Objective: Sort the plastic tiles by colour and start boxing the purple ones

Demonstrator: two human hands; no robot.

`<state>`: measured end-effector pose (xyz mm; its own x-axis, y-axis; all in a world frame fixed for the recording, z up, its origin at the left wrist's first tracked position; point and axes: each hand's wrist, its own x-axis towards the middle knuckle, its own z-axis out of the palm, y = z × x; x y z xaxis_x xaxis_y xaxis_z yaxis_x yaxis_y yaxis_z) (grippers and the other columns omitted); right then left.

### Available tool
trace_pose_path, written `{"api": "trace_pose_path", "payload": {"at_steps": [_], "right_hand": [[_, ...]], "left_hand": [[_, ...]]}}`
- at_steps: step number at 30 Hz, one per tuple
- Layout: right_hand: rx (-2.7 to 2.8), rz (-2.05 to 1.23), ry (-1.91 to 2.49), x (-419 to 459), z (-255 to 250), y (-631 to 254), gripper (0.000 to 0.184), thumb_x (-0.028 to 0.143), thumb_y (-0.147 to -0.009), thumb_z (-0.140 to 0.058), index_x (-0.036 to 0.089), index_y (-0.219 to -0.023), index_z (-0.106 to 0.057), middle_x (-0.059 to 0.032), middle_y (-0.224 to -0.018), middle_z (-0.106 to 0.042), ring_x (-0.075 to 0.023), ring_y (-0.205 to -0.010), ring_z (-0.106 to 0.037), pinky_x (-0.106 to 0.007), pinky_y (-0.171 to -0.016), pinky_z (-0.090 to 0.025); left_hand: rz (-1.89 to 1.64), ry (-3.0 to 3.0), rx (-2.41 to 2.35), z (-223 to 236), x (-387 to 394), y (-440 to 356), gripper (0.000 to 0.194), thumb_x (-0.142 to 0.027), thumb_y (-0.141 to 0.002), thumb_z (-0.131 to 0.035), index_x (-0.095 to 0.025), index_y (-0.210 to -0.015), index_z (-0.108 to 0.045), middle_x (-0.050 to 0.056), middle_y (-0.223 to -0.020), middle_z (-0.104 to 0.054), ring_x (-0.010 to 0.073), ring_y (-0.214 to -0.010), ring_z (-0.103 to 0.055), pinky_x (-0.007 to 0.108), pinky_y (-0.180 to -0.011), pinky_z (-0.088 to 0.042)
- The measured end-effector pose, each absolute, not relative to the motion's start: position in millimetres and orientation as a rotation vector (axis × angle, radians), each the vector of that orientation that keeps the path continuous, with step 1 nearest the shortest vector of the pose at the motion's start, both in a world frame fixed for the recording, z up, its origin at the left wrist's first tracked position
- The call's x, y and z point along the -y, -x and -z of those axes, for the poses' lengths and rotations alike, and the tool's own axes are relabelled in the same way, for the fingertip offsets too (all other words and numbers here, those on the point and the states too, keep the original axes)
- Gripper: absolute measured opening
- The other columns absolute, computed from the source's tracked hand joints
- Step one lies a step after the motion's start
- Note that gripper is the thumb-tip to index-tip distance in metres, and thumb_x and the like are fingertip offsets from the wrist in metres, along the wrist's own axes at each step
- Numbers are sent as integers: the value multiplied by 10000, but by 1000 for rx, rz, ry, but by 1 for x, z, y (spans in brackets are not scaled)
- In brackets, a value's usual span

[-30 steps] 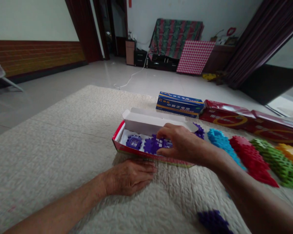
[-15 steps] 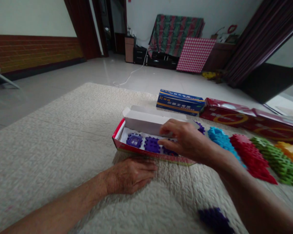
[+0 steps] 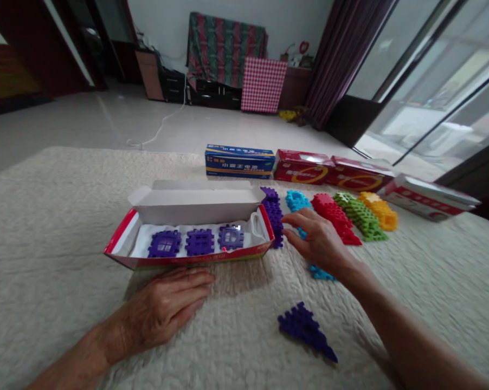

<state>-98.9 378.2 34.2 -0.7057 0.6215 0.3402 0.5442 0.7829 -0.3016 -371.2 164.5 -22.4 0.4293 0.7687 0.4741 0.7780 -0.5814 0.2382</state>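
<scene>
An open red-and-white cardboard box [image 3: 122, 238] holds three purple toothed building blocks, with a purple square block [image 3: 199, 242] in the middle on white lining. My left hand [image 3: 167, 303] lies flat on the quilted cover just in front of the box. Beyond the box's right end, my right hand [image 3: 315, 238] hovers with thumb and forefinger apart, close to a row of purple blocks [image 3: 272, 214]. Light blue blocks [image 3: 297, 199] are partly hidden behind that hand. A purple triangular block [image 3: 307, 330] lies alone nearer to me.
Rows of red blocks [image 3: 334, 219], green blocks [image 3: 360, 216] and yellow blocks [image 3: 379, 211] lie to the right. Behind them stand a blue box [image 3: 239, 162], two red boxes [image 3: 301, 167] and a white-and-red box [image 3: 429, 197]. The quilted cover [image 3: 74, 216] lies under everything.
My right hand has left the box and moved right, to beside the purple row. The left hand stays in front of the box. The view has turned right.
</scene>
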Motion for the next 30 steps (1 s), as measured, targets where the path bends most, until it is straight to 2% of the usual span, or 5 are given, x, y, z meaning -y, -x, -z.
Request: {"api": "trace_pose_path", "payload": {"at_steps": [6,12,15,21,30], "right_hand": [[2648,-140,1024,-370,-26,111,274,238,-876,-589,176,-1139,-636,-97,-1037,-606,-218,-910,-607,-330,-781,-486],[2663,-124,1100,-369,-26,109,240,225,-889,-567,181,-1111,-644,-90,-1020,-610,-214,-894,-613,-327,-780,-485],[2670,-142,1080,-366,-26,109,254,273,-899,-567,179,-1126,-630,-99,-1043,-602,-224,-904,-611,-345,-783,-495],[2679,-185,971,-358,-27,109,460,347,-784,-715,176,-1185,-571,-141,-1165,-535,-279,-1037,-563,-427,-868,-498],[2665,-198,988,-354,-26,111,343,242,-775,-673,178,-1088,-549,-122,-1113,-528,-263,-1015,-555,-403,-860,-490]], "left_hand": [[837,2622,1453,23,-164,372,286,-98,-902,-504,-157,-1119,-680,58,-1217,-682,161,-1171,-613,269,-1045,-486],[826,2603,1450,22,-163,371,283,-112,-904,-510,-177,-1118,-684,42,-1215,-685,153,-1155,-623,260,-1030,-496],[817,2610,1440,22,-163,371,286,-111,-903,-509,-172,-1123,-680,43,-1221,-681,151,-1165,-616,257,-1043,-483],[790,2609,1474,22,-162,372,291,-127,-905,-512,-195,-1135,-677,37,-1232,-677,159,-1167,-617,263,-1038,-487],[773,2613,1477,25,-163,374,283,-152,-907,-532,-198,-1156,-659,35,-1245,-670,166,-1174,-613,279,-1033,-495]]}}
